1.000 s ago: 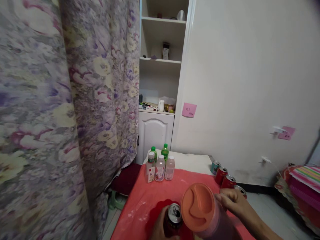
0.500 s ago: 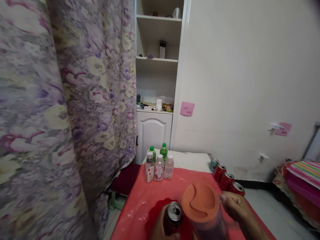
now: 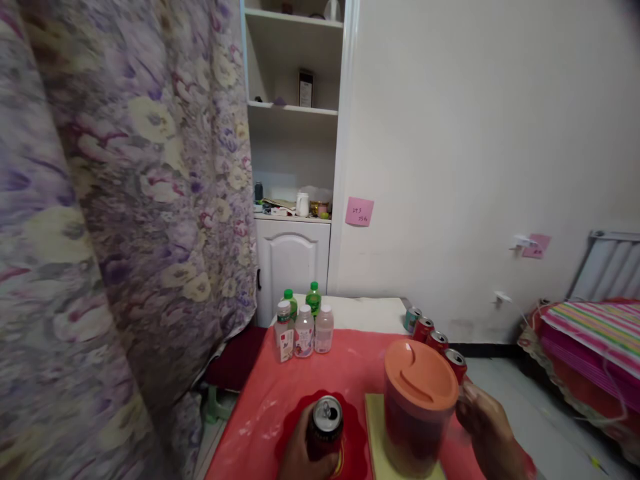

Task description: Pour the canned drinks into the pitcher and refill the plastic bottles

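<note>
My left hand (image 3: 307,443) is wrapped round a dark drink can (image 3: 326,427) with its top opened, held over a red scalloped mat (image 3: 354,433). To the right of it, a see-through pitcher (image 3: 417,433) with an orange lid (image 3: 421,373) and dark contents stands upright at a yellow pad (image 3: 377,427). I cannot tell whether its base touches the pad. My right hand (image 3: 484,417) is closed at the pitcher's right side, where the handle is; the fingers hide most of the handle.
Several bottles (image 3: 304,333) with white or green caps stand at the table's far left. A row of cans (image 3: 437,343), mostly red, lines the right edge beyond the pitcher. A red cloth (image 3: 260,407) covers the table. Behind are a white cabinet (image 3: 295,260) and a floral curtain (image 3: 165,233).
The pitcher has moved right, away from the can, with my right hand beside it. More of the yellow pad and red mat now shows. The view has turned slightly right.
</note>
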Demonstrator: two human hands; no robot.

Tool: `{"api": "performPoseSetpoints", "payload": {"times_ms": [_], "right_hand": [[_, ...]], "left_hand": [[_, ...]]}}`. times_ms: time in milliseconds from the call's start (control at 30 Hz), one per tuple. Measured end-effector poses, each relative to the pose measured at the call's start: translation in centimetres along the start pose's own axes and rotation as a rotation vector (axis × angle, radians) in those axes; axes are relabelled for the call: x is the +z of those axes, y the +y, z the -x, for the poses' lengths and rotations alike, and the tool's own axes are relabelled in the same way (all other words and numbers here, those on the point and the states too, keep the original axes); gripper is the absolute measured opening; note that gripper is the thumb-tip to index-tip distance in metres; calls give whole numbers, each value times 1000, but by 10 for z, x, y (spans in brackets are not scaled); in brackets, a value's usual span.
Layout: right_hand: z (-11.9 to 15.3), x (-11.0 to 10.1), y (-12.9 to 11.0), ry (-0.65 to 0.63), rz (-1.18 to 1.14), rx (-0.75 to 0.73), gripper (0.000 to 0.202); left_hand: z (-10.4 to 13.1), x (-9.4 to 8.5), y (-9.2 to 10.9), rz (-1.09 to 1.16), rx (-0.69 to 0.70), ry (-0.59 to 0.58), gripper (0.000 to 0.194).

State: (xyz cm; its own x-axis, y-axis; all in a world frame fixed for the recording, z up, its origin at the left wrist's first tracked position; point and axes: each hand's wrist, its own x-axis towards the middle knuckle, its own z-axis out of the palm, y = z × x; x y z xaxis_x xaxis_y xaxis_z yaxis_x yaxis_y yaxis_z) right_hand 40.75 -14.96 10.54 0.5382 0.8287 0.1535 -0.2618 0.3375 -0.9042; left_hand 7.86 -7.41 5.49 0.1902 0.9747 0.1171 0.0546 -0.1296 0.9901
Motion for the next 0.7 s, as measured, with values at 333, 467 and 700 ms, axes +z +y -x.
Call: {"api": "performPoseSetpoints", "payload": {"times_ms": [333,467,700], "right_hand": [[1,-6,29,37,84,-53,44],[3,-4,34,80,39,0,46],[2,-1,39,67,17,-13,47]], "left_hand": [[-5,-2,-16,-51,-53,25,85],[-6,0,-14,-79,-65,52,83],[-12,-4,-29,-125,-33,32,71]]}}
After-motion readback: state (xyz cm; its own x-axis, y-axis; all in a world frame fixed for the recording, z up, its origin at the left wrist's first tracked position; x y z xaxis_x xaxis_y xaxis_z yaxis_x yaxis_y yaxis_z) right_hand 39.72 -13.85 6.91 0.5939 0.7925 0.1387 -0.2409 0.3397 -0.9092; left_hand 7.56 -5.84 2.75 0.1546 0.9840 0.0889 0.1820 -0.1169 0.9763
